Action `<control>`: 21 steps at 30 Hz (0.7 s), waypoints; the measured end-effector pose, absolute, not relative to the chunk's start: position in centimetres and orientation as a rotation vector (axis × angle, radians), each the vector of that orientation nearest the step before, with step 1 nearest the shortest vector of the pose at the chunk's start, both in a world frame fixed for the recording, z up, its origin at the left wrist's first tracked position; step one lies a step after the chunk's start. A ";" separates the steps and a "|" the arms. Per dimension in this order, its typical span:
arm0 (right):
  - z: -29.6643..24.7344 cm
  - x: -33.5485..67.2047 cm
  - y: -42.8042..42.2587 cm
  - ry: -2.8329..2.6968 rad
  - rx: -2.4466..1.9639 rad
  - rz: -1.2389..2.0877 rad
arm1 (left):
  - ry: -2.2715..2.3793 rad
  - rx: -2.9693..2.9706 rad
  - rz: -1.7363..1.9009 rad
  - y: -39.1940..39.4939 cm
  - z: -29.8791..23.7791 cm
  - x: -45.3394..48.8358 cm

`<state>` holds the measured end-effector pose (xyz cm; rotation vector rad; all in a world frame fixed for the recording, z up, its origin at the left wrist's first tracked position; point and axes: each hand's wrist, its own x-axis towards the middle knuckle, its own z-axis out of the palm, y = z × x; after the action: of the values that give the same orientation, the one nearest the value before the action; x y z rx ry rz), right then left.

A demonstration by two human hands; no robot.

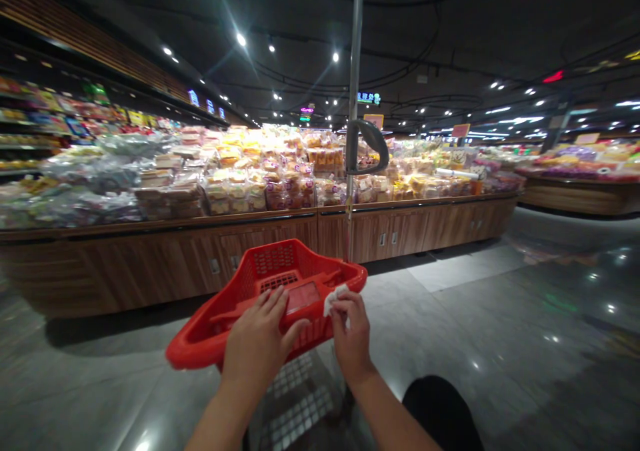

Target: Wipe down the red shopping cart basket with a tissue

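A red plastic shopping basket (200, 344) with perforated walls stands in front of me, on what looks like a cart frame. My left hand (260, 327) lies on its near side, fingers spread and pressed against the red plastic, with the thumb pointing right. By the basket's right corner, my right hand (350, 324) pinches a crumpled white tissue (336, 297) between thumb and fingers. The tissue rests at or just over the red rim. Below the basket, a grey lattice rack (300, 397) shows between my forearms.
Behind the basket runs a long wooden display counter (165, 257) piled with bagged snacks (235, 177). A metal pole (356, 57) with a grey loop handle (367, 147) rises beyond the basket. Another counter (580, 194) stands right; stocked shelves (30, 131) line the left. The floor is shiny grey tile.
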<state>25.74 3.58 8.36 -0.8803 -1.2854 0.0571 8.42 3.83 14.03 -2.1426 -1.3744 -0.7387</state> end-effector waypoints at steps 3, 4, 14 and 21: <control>8.5 28.0 4.3 -1.176 -0.927 0.096 | -1.335 -2.147 -0.747 3.8 13.9 7.6; 8.7 29.1 4.8 -1.128 -0.952 0.149 | -1.312 -2.144 -0.753 3.8 13.9 7.2; 11.5 33.6 9.6 -1.084 -1.006 0.769 | -1.089 -2.078 -0.767 3.8 13.4 3.9; 11.5 32.4 8.0 -1.073 -0.990 0.827 | -1.053 -2.054 -0.814 2.7 13.5 2.4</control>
<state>32.39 7.96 11.46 -0.9903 -1.0732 0.8273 2.39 2.72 13.46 -2.0535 -1.0530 -0.8138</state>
